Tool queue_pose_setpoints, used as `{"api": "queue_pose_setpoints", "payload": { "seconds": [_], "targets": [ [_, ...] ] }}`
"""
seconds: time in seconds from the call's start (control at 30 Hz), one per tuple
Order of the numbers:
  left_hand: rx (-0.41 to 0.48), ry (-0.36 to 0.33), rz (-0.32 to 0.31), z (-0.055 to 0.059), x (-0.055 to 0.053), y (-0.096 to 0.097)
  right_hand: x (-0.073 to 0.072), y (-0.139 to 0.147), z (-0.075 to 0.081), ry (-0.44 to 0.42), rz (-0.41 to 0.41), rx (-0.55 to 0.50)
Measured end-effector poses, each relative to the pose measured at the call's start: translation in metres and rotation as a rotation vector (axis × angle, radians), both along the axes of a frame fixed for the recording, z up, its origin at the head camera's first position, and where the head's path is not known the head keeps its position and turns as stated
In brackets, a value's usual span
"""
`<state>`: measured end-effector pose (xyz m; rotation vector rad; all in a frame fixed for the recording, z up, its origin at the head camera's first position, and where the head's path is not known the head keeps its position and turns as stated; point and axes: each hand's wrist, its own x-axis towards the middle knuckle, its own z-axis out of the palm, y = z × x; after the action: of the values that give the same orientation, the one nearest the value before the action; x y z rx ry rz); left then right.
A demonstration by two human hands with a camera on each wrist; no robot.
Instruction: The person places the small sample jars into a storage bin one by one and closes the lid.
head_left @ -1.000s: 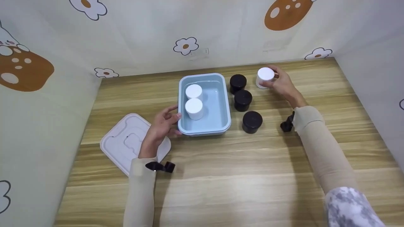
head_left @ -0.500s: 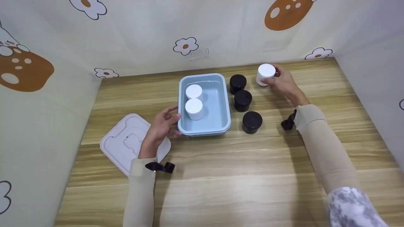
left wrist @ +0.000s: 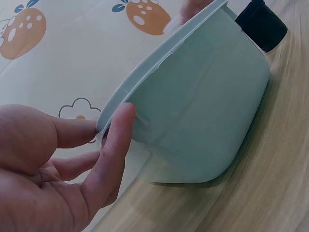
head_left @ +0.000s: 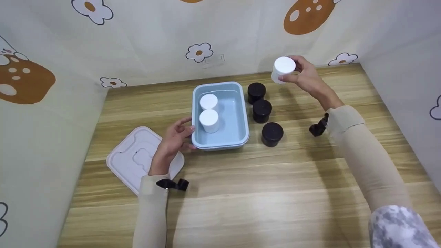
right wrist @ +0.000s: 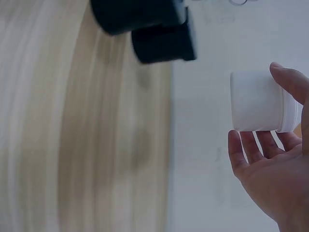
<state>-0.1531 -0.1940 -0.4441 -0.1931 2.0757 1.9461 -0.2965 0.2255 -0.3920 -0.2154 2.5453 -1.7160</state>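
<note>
In the head view my right hand [head_left: 308, 78] holds a white lidded jar [head_left: 284, 68] above the table's back edge. The right wrist view shows this white jar [right wrist: 258, 100] between the thumb on one side and the fingers on the other. My left hand [head_left: 175, 137] is at the left side of a light blue plastic box [head_left: 220, 142]. Seen from the left wrist, its thumb and fingers pinch the rim of the box [left wrist: 198, 106]. Two more white jars, a rear one [head_left: 208, 102] and a front one [head_left: 209, 120], stand inside along its left wall.
Three black lidded jars stand in a rough row right of the box: a back one [head_left: 256, 92], a middle one [head_left: 262, 110] and a front one [head_left: 272, 133]. A pale lid [head_left: 132, 156] lies on the wooden table [head_left: 241, 196], partly under the left forearm. A patterned curtain [head_left: 155, 44] hangs behind.
My right hand has raised the white jar off the table, up and slightly to the left. My left hand stays at the box, and the head view has shifted a little.
</note>
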Motion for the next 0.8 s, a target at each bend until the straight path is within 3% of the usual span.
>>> {"api": "queue_pose_setpoints", "payload": {
  "seconds": [0.17,0.43,0.6,0.8],
  "targets": [
    [-0.001,-0.009,0.0,0.0,-0.001,-0.001,0.009,-0.018,0.021,0.042,0.048,-0.026],
    [-0.001,-0.029,0.001,0.0,-0.001,-0.001,0.025,-0.046,0.041,0.059,0.15,-0.066],
    [-0.013,-0.009,-0.007,-0.001,-0.001,-0.001,0.037,-0.065,0.046,0.064,0.212,-0.112],
    [-0.019,-0.002,0.008,0.0,0.0,0.0,0.053,-0.091,0.039,0.042,0.315,-0.144]
  ]
}}
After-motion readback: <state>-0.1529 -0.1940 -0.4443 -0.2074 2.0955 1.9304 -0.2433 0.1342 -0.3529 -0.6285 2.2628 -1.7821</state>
